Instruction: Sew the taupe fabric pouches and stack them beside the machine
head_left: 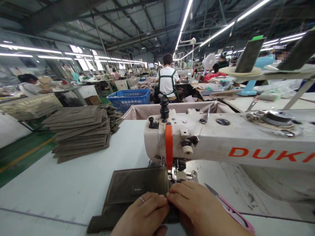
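Right hand [197, 200] and left hand [145, 213] rest with fingertips close together on an olive fabric piece [139, 178].
Both hands have bent fingers touching its near right part; whether either pinches the cloth, I cannot tell. A ring [142, 199] circles one left finger. The piece, bearing a small label [137, 189], lies flat on the white worktop [36, 193], its far right corner beside the metal presser foot [172, 174] of a sewing machine [209, 131] fitted with an orange strip [169, 147]. Pink-handled scissors [231, 209] lie just right of the right hand. At far left sits a stack of similar fabric [78, 132]; farther off stand a blue basket [134, 98] and a person [166, 82] facing away.
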Action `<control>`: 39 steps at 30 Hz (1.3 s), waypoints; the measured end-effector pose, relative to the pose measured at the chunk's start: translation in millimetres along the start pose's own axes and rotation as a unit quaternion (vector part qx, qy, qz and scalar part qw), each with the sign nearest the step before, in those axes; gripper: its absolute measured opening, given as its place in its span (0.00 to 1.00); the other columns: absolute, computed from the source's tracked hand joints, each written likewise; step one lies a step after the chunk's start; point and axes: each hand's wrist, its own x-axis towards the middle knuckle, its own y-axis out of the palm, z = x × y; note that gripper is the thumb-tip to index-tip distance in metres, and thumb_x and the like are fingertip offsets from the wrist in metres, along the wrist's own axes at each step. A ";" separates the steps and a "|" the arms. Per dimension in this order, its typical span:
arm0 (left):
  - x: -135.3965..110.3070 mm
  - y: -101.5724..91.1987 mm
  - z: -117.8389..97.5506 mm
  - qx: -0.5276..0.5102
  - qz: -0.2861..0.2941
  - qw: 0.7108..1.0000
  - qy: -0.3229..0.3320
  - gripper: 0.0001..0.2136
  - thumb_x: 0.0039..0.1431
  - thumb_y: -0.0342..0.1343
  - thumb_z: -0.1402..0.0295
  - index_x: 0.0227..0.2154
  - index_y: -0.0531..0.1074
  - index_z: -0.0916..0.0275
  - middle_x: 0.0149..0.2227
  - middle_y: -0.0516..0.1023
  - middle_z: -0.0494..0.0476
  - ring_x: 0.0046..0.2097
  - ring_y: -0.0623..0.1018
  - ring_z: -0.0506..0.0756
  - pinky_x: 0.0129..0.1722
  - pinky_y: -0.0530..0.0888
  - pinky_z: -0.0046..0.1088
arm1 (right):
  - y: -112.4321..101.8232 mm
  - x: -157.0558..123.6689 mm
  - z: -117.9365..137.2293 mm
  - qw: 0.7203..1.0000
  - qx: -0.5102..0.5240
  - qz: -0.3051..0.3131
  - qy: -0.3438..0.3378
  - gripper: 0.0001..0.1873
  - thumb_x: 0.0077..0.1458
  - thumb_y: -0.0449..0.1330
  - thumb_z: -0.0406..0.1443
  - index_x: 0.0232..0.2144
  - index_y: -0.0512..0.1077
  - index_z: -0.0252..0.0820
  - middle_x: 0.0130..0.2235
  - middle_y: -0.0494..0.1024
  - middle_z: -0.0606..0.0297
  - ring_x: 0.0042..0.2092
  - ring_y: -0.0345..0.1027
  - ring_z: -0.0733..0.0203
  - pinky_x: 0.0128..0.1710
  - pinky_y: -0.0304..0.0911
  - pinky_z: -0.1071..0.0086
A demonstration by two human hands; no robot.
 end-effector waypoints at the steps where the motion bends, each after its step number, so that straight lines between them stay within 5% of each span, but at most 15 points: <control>1: 1.4 -0.2 1.5 -0.009 0.003 1.000 -0.003 0.10 0.64 0.50 0.68 0.44 0.73 0.63 0.41 0.79 0.57 0.41 0.78 0.56 0.44 0.79 0.30 | 0.9 -0.2 -0.9 1.000 -0.002 -0.009 0.009 0.18 0.53 0.58 0.26 0.45 0.74 0.45 0.45 0.78 0.64 0.45 0.70 0.54 0.47 0.67 0.60; 6: 18.2 -17.9 -0.2 -0.036 0.099 0.993 -0.061 0.18 0.55 0.54 0.78 0.49 0.72 0.65 0.48 0.78 0.59 0.48 0.77 0.58 0.53 0.76 0.34 | 2.7 -0.1 -3.6 0.997 -0.037 -0.033 0.054 0.24 0.50 0.54 0.26 0.49 0.74 0.44 0.46 0.77 0.57 0.45 0.71 0.48 0.43 0.70 0.53; 14: 32.6 -18.5 9.1 -0.082 0.085 0.988 -0.096 0.16 0.58 0.54 0.80 0.48 0.72 0.64 0.50 0.76 0.58 0.50 0.75 0.57 0.55 0.73 0.35 | -5.4 5.9 0.6 0.995 0.014 -0.009 0.097 0.25 0.52 0.51 0.25 0.51 0.71 0.42 0.49 0.77 0.57 0.46 0.71 0.49 0.46 0.69 0.54; 19: 26.4 -12.7 16.4 -0.059 0.051 0.990 -0.121 0.13 0.60 0.56 0.78 0.46 0.72 0.59 0.45 0.76 0.55 0.48 0.73 0.58 0.53 0.73 0.41 | -9.9 2.7 -2.9 0.994 0.043 -0.050 0.084 0.22 0.51 0.51 0.25 0.47 0.74 0.43 0.46 0.77 0.59 0.47 0.70 0.53 0.48 0.67 0.58; 25: 23.5 -12.2 18.7 -0.045 0.033 0.994 -0.092 0.12 0.63 0.55 0.78 0.47 0.70 0.59 0.45 0.77 0.53 0.47 0.74 0.57 0.52 0.71 0.38 | -9.6 3.1 -3.0 0.995 0.032 -0.055 0.077 0.19 0.53 0.51 0.26 0.44 0.75 0.43 0.41 0.77 0.60 0.43 0.69 0.52 0.44 0.67 0.56; 33: 33.6 -18.3 9.6 0.039 0.109 0.976 -0.186 0.11 0.57 0.59 0.74 0.44 0.72 0.62 0.43 0.75 0.58 0.44 0.73 0.63 0.46 0.72 0.47 | -13.2 4.8 1.8 0.985 0.025 -0.061 0.160 0.10 0.55 0.55 0.33 0.39 0.73 0.41 0.40 0.74 0.58 0.43 0.68 0.49 0.44 0.66 0.53; 39: 41.1 -23.6 16.1 -0.053 0.092 0.970 -0.219 0.07 0.65 0.51 0.75 0.38 0.73 0.61 0.39 0.75 0.55 0.43 0.73 0.58 0.46 0.73 0.38 | -17.8 4.5 -3.0 0.989 0.062 -0.053 0.125 0.10 0.58 0.53 0.30 0.36 0.73 0.43 0.40 0.73 0.61 0.42 0.67 0.56 0.42 0.64 0.62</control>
